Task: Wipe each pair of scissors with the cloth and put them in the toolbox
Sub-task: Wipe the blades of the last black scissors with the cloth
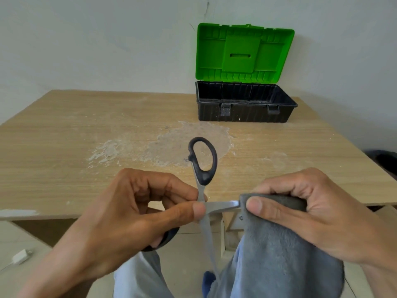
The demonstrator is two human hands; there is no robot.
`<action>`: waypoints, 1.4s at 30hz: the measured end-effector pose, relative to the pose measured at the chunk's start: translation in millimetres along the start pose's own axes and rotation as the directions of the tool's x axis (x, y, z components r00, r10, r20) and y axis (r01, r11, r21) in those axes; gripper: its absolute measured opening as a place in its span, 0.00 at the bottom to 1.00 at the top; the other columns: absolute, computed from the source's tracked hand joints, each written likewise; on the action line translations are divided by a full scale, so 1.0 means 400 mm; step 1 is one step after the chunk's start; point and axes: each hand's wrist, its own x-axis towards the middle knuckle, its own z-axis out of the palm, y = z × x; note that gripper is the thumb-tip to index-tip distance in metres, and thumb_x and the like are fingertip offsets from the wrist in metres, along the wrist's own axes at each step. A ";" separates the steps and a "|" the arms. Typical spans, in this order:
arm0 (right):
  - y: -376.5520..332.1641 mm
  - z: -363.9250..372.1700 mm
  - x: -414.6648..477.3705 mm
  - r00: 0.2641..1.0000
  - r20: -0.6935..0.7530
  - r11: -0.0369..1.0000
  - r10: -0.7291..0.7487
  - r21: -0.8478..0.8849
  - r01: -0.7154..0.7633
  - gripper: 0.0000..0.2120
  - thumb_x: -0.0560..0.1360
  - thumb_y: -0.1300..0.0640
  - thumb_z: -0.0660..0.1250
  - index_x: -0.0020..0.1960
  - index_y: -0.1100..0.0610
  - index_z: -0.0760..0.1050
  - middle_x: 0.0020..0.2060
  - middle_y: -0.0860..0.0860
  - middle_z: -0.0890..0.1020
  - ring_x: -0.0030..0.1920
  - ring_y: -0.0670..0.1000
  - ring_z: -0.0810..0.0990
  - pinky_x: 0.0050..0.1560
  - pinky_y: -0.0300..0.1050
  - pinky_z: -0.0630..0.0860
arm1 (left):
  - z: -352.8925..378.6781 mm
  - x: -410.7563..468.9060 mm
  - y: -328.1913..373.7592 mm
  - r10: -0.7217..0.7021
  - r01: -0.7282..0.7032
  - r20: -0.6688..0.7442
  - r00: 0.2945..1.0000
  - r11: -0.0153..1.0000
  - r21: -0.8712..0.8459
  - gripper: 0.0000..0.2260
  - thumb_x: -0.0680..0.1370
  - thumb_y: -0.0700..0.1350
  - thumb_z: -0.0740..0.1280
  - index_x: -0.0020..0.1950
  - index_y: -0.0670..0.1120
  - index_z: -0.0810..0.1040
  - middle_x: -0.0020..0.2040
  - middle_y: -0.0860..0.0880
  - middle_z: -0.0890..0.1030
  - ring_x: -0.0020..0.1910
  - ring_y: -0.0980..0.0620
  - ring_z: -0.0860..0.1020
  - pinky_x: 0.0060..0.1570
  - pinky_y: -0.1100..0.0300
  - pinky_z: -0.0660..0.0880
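1. Left hand (pixel 133 211) is pinching the scissors (pixel 204 177) right at the pivot. The thumb and fingers are curled round it, and the lower handle is tucked under the palm. The scissors are spread open and held in the air over the near table edge, with the other handle loop sticking up.
2. Right hand (pixel 311 211) has the grey cloth (pixel 279 254) folded over the sideways blade (pixel 223 206). The thumb and fingers squeeze it through the fabric, and the rest of the cloth hangs down over the lap.
3. My biggest worry is the bare blade (pixel 209 244), which points down at the person's legs. If the blades swing shut mid-wipe, I'd guess the left thumb gets nipped, since it sits right at the crossing.
4. Dragging hard along the cutting edge could slice into the cloth or the thumb behind it.
5. That pivot pinch doesn't look like much of a hold. A firm tug from the cloth side might twist the scissors loose and drop them into the lap.
6. The toolbox (pixel 245 115) sits open at the far right of the table, well apart from the hands. Its green lid (pixel 242 52) stands up against the wall. I can't see any scissors in it from this angle.
7. The table (pixel 86 136) is light wood-look with a big whitish crusty patch (pixel 189 143) in the middle. The wall (pixel 86 39) is plain white, with a crack above the toolbox. A white plug adapter (pixel 20 257) lies on the floor at lower left.
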 end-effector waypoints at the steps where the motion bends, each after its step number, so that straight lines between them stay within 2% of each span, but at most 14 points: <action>1: 0.001 0.003 0.000 1.000 0.001 1.000 -0.009 0.001 0.009 0.13 0.78 0.40 0.68 0.47 0.46 0.88 0.41 0.49 0.89 0.42 0.50 0.88 0.45 0.51 0.83 | 0.003 0.002 0.002 -0.001 0.001 0.003 1.000 1.000 0.001 0.05 0.63 0.46 0.77 0.36 0.46 0.87 0.28 0.45 0.80 0.19 0.55 0.69 0.21 0.68 0.65; 7: 0.001 0.011 0.006 0.999 0.049 1.000 -0.019 -0.021 0.020 0.13 0.79 0.41 0.68 0.46 0.47 0.87 0.40 0.48 0.88 0.41 0.51 0.87 0.45 0.50 0.83 | 0.003 0.003 -0.004 -0.050 0.051 0.036 0.998 0.999 -0.020 0.08 0.65 0.49 0.78 0.37 0.45 0.87 0.31 0.41 0.81 0.18 0.56 0.69 0.20 0.68 0.64; 12: 0.007 0.018 0.006 0.999 0.031 1.000 -0.026 -0.008 0.027 0.15 0.78 0.38 0.68 0.46 0.47 0.87 0.39 0.51 0.87 0.40 0.52 0.87 0.43 0.58 0.81 | 0.010 0.006 -0.002 -0.068 0.068 0.028 0.997 0.998 -0.011 0.07 0.63 0.47 0.78 0.37 0.45 0.87 0.32 0.40 0.81 0.19 0.56 0.69 0.20 0.68 0.64; 16: 0.001 0.023 0.008 0.999 0.032 0.999 -0.037 0.035 0.036 0.14 0.77 0.40 0.70 0.44 0.49 0.87 0.36 0.49 0.86 0.35 0.46 0.84 0.37 0.39 0.78 | 0.008 0.009 -0.006 -0.044 0.046 0.072 0.996 0.998 -0.029 0.13 0.63 0.52 0.80 0.40 0.45 0.87 0.31 0.44 0.81 0.19 0.56 0.69 0.21 0.68 0.65; 18: 0.000 0.004 0.001 0.999 0.026 0.998 -0.031 0.057 0.029 0.12 0.77 0.42 0.71 0.43 0.48 0.88 0.35 0.48 0.87 0.35 0.46 0.85 0.37 0.37 0.78 | 0.002 0.006 -0.012 -0.054 0.059 0.081 0.995 0.996 -0.068 0.15 0.61 0.52 0.79 0.40 0.43 0.86 0.29 0.45 0.80 0.18 0.56 0.68 0.21 0.69 0.64; 21: 0.003 -0.021 -0.009 1.000 -0.029 0.996 -0.007 0.085 0.009 0.11 0.76 0.41 0.71 0.44 0.46 0.89 0.38 0.49 0.89 0.38 0.50 0.88 0.39 0.47 0.83 | -0.005 0.003 -0.017 -0.081 0.084 0.026 0.996 0.986 -0.144 0.15 0.59 0.49 0.79 0.38 0.40 0.85 0.26 0.46 0.78 0.16 0.56 0.66 0.19 0.71 0.63; 24: 0.005 -0.016 -0.006 0.999 -0.035 0.998 -0.023 0.063 0.025 0.12 0.76 0.40 0.70 0.43 0.45 0.88 0.38 0.51 0.89 0.37 0.52 0.87 0.39 0.55 0.82 | 0.000 0.004 -0.013 -0.079 0.081 0.021 0.997 0.986 -0.148 0.15 0.58 0.49 0.79 0.37 0.41 0.85 0.28 0.43 0.80 0.16 0.56 0.66 0.19 0.71 0.62; 26: 0.003 -0.011 -0.002 0.999 -0.033 0.997 -0.027 0.064 0.030 0.12 0.77 0.40 0.70 0.43 0.45 0.88 0.37 0.50 0.88 0.36 0.51 0.86 0.38 0.52 0.81 | 0.005 0.006 -0.008 -0.071 0.071 0.007 0.997 0.989 -0.131 0.14 0.58 0.49 0.80 0.36 0.42 0.85 0.29 0.41 0.81 0.16 0.56 0.66 0.19 0.71 0.63; 28: 0.001 -0.015 0.000 0.999 -0.030 0.997 -0.036 0.067 0.038 0.12 0.77 0.41 0.70 0.43 0.44 0.88 0.36 0.50 0.88 0.35 0.48 0.85 0.36 0.43 0.79 | 0.008 0.005 -0.002 -0.076 0.074 -0.010 0.997 0.988 -0.135 0.12 0.61 0.45 0.82 0.36 0.40 0.85 0.25 0.44 0.78 0.16 0.56 0.66 0.19 0.72 0.62; 30: 0.001 -0.022 0.003 0.998 -0.044 0.996 -0.036 0.079 0.039 0.11 0.78 0.42 0.71 0.42 0.44 0.89 0.37 0.49 0.89 0.36 0.47 0.86 0.39 0.37 0.78 | 0.009 0.003 0.003 -0.086 0.082 -0.023 0.996 0.987 -0.135 0.08 0.62 0.43 0.78 0.35 0.39 0.85 0.22 0.46 0.77 0.15 0.57 0.65 0.18 0.72 0.62; 32: 0.003 -0.024 0.006 0.998 -0.056 0.997 -0.032 0.074 0.036 0.10 0.77 0.43 0.71 0.42 0.44 0.89 0.37 0.48 0.89 0.37 0.46 0.87 0.40 0.34 0.78 | 0.009 0.004 0.004 -0.079 0.076 -0.020 0.997 0.990 -0.121 0.07 0.62 0.43 0.76 0.35 0.40 0.85 0.22 0.47 0.77 0.16 0.57 0.66 0.18 0.71 0.62; 35: 0.000 -0.015 0.013 0.999 -0.019 0.997 -0.041 0.057 0.042 0.10 0.77 0.44 0.70 0.43 0.44 0.89 0.38 0.46 0.89 0.38 0.45 0.87 0.40 0.34 0.78 | 0.012 0.008 0.008 -0.056 0.055 -0.012 0.998 0.994 -0.091 0.09 0.63 0.45 0.79 0.37 0.41 0.86 0.26 0.46 0.80 0.18 0.56 0.66 0.19 0.70 0.63; 39: -0.005 -0.027 0.028 0.997 -0.041 0.996 -0.060 0.062 0.062 0.08 0.78 0.48 0.72 0.43 0.44 0.89 0.38 0.47 0.89 0.38 0.45 0.87 0.41 0.34 0.78 | 0.002 0.015 0.016 -0.025 0.020 -0.044 0.999 0.994 -0.105 0.06 0.64 0.41 0.75 0.36 0.40 0.86 0.22 0.48 0.77 0.16 0.57 0.65 0.19 0.72 0.62; 42: -0.008 -0.038 0.046 0.992 -0.077 0.994 -0.096 0.037 0.099 0.08 0.77 0.47 0.72 0.43 0.44 0.89 0.38 0.46 0.89 0.39 0.44 0.87 0.42 0.31 0.78 | -0.011 0.023 0.020 0.003 -0.010 -0.063 0.998 0.995 -0.101 0.03 0.65 0.40 0.74 0.35 0.40 0.86 0.21 0.49 0.77 0.16 0.57 0.65 0.18 0.72 0.62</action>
